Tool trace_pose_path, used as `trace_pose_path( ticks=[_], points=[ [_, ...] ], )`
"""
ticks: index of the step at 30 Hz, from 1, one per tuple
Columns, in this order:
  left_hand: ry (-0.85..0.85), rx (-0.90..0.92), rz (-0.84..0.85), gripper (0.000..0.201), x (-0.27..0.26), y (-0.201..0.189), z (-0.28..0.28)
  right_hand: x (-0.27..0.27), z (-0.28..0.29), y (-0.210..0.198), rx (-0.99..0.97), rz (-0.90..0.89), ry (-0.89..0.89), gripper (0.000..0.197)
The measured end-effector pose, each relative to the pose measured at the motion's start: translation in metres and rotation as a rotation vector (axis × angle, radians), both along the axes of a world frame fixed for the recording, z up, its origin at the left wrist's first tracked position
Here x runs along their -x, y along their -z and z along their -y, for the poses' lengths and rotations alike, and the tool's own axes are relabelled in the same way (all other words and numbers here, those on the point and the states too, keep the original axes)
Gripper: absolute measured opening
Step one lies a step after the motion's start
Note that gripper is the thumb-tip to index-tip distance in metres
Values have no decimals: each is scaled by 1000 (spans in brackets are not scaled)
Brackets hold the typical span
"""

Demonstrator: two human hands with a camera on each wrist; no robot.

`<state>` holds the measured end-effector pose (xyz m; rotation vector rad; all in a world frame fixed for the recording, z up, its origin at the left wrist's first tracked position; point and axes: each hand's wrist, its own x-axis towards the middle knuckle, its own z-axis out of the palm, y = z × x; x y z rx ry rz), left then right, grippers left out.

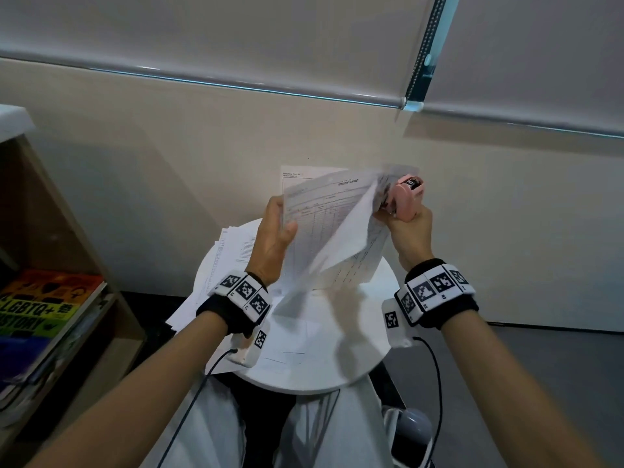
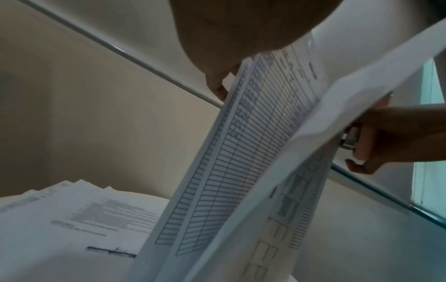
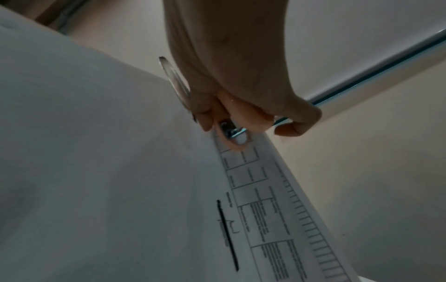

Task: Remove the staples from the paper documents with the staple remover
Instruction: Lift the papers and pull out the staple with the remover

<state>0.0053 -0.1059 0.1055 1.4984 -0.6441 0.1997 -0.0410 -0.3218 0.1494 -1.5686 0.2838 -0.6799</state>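
Note:
My left hand (image 1: 275, 231) grips the left edge of a stapled paper document (image 1: 324, 224) with printed tables, held up above the round white table (image 1: 354, 352). Its sheets fan apart, and the motion blurs them. My right hand (image 1: 407, 224) holds a pink staple remover (image 1: 405, 194) at the document's top right corner. In the right wrist view the staple remover (image 3: 231, 131) shows metal jaws against the paper edge (image 3: 253, 167), with my fingers (image 3: 255, 116) curled round it. The left wrist view has my fingers (image 2: 217, 84) pinching the document (image 2: 241, 152). No staple is visible.
Loose printed sheets (image 1: 233, 251) lie spread on the table, some hanging over its left edge. A wooden shelf (image 1: 50, 251) with colourful books (image 1: 40, 309) stands at the left. A beige wall (image 1: 202, 146) and window blinds (image 1: 236, 35) are behind. My legs are under the table.

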Motion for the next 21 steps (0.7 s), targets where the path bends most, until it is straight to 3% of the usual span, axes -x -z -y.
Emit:
trace_pose_path(
  ticks=[3,6,8,11,13,17,21],
  points=[
    [50,-66,91,92,14,3,-3,-4,-3,3,24,-23,28,41],
    [43,-217,137,92,15,4,1,-3,-6,-1,49,-35,10,39],
    [-59,-206,133,81,9,0,7,1,-6,-4,38,-23,-40,38],
    [-229,9,68,57,-6,-11,11,9,-4,-9,38,39,-128,41],
    [-278,49,50,50,-14,-21,12,13,-1,-11,28,91,-162,40],
    [-246,50,29,44,-18,-24,15,21,4,-12,32,132,-225,28],
    [-170,-15,-144,26,-16,-10,21,24,4,-6,38,50,-245,27]
  ],
)
